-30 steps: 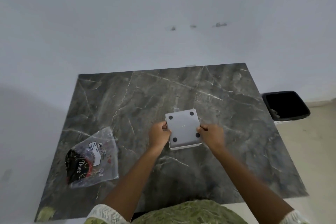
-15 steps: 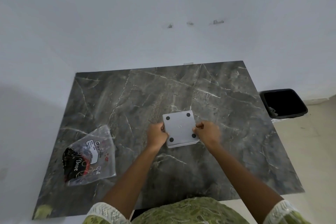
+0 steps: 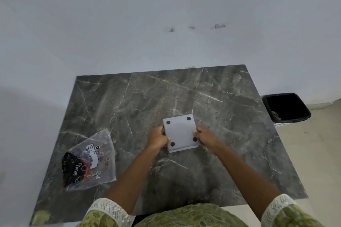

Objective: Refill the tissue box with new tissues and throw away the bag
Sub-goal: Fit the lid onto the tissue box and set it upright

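Box (image 3: 180, 131) upturned on table (image 3: 221, 97), clasped at sides by left grip (image 3: 158, 138), right grip (image 3: 206, 139) | rigid, likely light | bag (image 3: 90, 160) flimsy, take by edge

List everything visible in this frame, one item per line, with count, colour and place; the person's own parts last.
table: 1, dark grey marble with pale veins, against the wall
tissue box: 1, light grey, bottom up with four black feet showing, mid-table, gripped on both sides
plastic bag: 1, clear with black and red print and a white label, flat on the table's left part
bin: 1, black, on the floor right of the table
wall: white, several chipped patches
sleeves: 2, green with pale trim, bottom edge
left hand: on the box's left side
right hand: on the box's right side
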